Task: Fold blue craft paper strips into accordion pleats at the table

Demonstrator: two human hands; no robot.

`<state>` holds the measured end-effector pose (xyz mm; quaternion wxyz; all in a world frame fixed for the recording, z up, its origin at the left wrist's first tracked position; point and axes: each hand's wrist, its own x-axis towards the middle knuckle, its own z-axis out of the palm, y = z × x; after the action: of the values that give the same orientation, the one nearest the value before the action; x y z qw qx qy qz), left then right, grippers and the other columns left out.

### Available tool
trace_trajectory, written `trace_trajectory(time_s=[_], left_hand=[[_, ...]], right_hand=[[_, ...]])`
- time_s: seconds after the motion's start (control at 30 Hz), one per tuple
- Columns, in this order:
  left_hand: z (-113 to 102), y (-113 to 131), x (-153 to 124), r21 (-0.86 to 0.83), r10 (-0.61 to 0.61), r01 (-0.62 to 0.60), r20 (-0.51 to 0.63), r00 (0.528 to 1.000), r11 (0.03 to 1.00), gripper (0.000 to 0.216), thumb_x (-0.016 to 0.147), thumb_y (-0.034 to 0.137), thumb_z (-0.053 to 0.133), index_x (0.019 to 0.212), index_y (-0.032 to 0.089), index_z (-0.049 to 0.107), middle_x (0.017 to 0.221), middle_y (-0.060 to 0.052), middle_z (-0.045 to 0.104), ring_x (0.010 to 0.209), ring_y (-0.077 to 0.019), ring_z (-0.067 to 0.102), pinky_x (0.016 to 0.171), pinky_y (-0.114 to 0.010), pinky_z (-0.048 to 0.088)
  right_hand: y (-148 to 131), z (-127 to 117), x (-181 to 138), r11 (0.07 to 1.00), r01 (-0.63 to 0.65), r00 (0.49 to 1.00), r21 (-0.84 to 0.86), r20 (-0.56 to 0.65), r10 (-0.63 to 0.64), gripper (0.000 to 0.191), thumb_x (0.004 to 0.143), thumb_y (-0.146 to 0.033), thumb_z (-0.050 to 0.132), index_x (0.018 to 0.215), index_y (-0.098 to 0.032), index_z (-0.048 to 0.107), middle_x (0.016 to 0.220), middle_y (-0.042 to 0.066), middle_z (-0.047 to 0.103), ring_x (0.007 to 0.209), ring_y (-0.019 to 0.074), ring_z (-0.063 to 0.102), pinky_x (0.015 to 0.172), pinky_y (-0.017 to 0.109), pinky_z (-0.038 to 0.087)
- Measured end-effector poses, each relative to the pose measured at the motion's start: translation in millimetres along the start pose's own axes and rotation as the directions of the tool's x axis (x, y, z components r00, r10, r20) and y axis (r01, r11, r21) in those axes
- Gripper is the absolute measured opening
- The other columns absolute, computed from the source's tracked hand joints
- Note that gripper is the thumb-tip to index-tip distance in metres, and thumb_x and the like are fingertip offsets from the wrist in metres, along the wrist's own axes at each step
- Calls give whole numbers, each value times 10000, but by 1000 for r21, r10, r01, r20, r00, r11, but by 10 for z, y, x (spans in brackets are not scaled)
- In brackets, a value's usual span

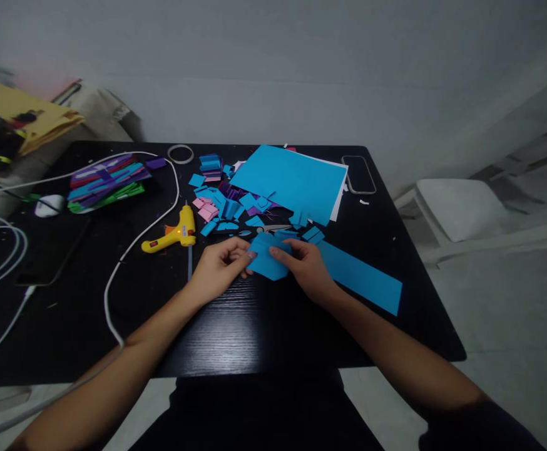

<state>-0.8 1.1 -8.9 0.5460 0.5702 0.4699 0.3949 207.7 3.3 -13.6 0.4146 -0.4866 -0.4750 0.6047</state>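
Between my two hands is a blue piece of paper [268, 260] with angled lower corners, held just above the table. My left hand [224, 263] pinches its left edge, thumb on top. On the right side, my right hand [304, 260] grips it with the thumb pressed on its face; the fingers behind are partly hidden. Directly beyond the paper lie scissors [273, 228], their handles partly covered by scraps. A long blue paper strip [362, 275] extends to the right from beneath my right hand. Small blue paper pieces [231, 208] and pink ones [206, 209] are heaped behind my hands.
A yellow glue gun [174, 233] lies left of my hands. A white cable [114, 282] loops across the table and over my left forearm. Blue sheets [292, 178], a phone [358, 174], a tape ring [180, 154] and bundled coloured strips [107, 181] lie farther back.
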Motion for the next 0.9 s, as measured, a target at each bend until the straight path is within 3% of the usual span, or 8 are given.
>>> trace_trajectory(time_s=[0.57, 0.9], left_hand=[[13, -1, -31, 153, 37, -41, 31, 999, 987, 257, 916, 424, 696, 878, 171, 676, 655, 8, 687, 566, -128, 679, 569, -212, 553], [26, -23, -31, 107, 34, -37, 32, 999, 994, 249, 911, 419, 707, 924, 170, 709, 631, 1, 702, 523, -134, 665, 536, -223, 545]], right_hand=[[-14, 12, -11, 993, 89, 995, -71, 44, -86, 304, 861, -511, 733, 872, -210, 767, 845, 20, 722, 788, 191, 639, 723, 320, 518], [-25, 7, -19, 980, 123, 992, -156, 35, -119, 273, 852, -475, 744, 826, -203, 751, 794, 7, 711, 749, 188, 634, 694, 309, 501]])
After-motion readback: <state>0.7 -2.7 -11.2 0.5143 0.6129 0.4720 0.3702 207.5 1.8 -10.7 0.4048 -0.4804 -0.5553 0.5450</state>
